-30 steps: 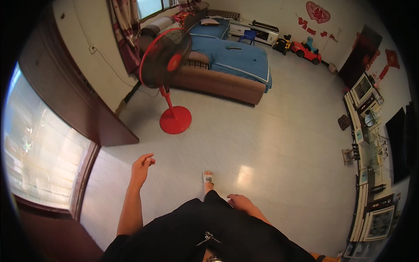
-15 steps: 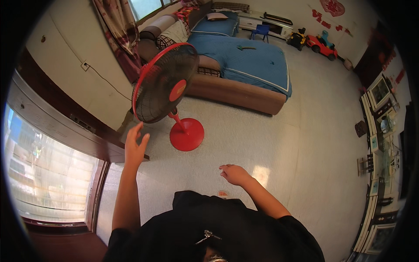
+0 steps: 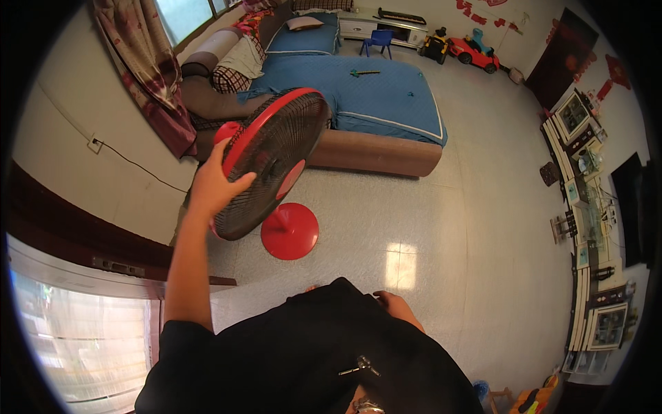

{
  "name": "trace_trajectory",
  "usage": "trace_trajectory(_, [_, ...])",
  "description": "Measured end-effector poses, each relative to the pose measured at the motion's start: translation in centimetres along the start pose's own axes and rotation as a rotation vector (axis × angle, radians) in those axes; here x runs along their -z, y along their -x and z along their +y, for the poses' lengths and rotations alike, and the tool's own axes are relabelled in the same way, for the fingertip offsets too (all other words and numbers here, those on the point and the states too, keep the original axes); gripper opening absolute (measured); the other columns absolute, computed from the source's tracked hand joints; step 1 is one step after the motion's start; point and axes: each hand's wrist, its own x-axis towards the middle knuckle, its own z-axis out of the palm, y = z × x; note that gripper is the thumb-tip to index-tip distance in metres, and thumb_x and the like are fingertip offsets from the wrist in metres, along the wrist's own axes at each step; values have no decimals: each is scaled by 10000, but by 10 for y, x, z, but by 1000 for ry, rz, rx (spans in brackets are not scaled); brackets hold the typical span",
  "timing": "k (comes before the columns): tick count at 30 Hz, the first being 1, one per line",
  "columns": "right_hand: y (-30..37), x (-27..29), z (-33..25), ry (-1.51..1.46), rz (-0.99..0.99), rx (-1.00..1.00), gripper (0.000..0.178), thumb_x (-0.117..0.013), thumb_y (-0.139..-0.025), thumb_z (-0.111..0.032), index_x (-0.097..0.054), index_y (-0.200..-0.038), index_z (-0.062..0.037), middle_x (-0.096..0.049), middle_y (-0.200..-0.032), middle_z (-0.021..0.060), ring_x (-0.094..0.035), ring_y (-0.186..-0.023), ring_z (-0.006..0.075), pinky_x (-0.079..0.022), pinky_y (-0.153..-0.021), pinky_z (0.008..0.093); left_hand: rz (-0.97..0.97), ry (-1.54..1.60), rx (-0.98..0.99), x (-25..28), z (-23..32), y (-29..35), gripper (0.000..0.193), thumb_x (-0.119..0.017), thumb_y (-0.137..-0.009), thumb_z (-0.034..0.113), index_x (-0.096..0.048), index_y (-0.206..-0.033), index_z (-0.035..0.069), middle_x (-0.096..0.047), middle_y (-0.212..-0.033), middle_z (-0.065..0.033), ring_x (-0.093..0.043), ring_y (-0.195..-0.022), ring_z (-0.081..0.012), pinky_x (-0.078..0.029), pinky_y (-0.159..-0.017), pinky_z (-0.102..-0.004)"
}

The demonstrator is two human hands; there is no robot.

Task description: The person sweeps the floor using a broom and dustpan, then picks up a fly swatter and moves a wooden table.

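A standing fan with a red rim and black grille (image 3: 279, 148) leans across the view, its round red base (image 3: 289, 234) on the floor below. My left hand (image 3: 210, 183) is at the left side of the fan head, fingers stretched up along the red rim toward the red housing behind it, thumb apart in front of the grille. It looks to be touching the fan but is not wrapped round it. Low in the middle, my right hand (image 3: 398, 308) hangs beside my black shirt, away from the fan. The shirt hides part of it, so its fingers barely show.
Beyond the fan stands a brown-framed sofa with a blue cover (image 3: 372, 103). A cord runs from a wall socket (image 3: 95, 144) on the left. Farther back are a blue chair (image 3: 378, 43) and a red toy car (image 3: 474, 55). A long cabinet (image 3: 565, 172) lines the right wall.
My left hand has gone up and forward from below the fan head to its rim. My right hand has drawn back toward my body. The whole view has shifted and come closer to the fan.
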Motion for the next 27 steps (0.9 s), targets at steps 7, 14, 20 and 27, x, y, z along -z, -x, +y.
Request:
trace_trajectory(7, [-18, -41, -28, 62, -1, -21, 309, -506, -838, -198, -597, -1079, -27, -620, -1022, 230, -579, -993, 380, -453, -855, 415, -433, 175, -174, 103, -84, -29, 835, -762, -577, 192, -412, -1329, 91, -554, -1182, -84, -528, -1071, -181, -384, -952, -308])
trace_trajectory(14, [-34, -66, -45, 193, 11, 48, 312, -488, -862, -182, -568, -1126, -36, -629, -1015, 190, -604, -941, 338, -476, -819, 392, -382, 238, -176, 67, -58, 23, 799, -759, -593, 167, -425, -1312, 75, -558, -1180, -120, -551, -1059, -201, -409, -940, -324])
trace_trajectory(20, [-17, -107, -6, 323, 43, 88, 280, -462, -883, -225, -591, -1063, -54, -640, -951, 203, -613, -875, 364, -472, -780, 440, -153, 242, -98, 42, -32, 47, 737, -731, -668, 125, -386, -1314, 44, -559, -1166, -149, -563, -1065, -241, -430, -919, -343])
trace_trajectory(27, [41, -136, 10, 155, -29, -130, 308, -454, -902, -227, -578, -1104, -31, -612, -1027, 201, -590, -954, 343, -461, -840, 393, -215, 245, -108, 42, -39, 49, 774, -719, -688, 105, -337, -1359, 46, -495, -1251, -154, -499, -1139, -244, -385, -972, -348])
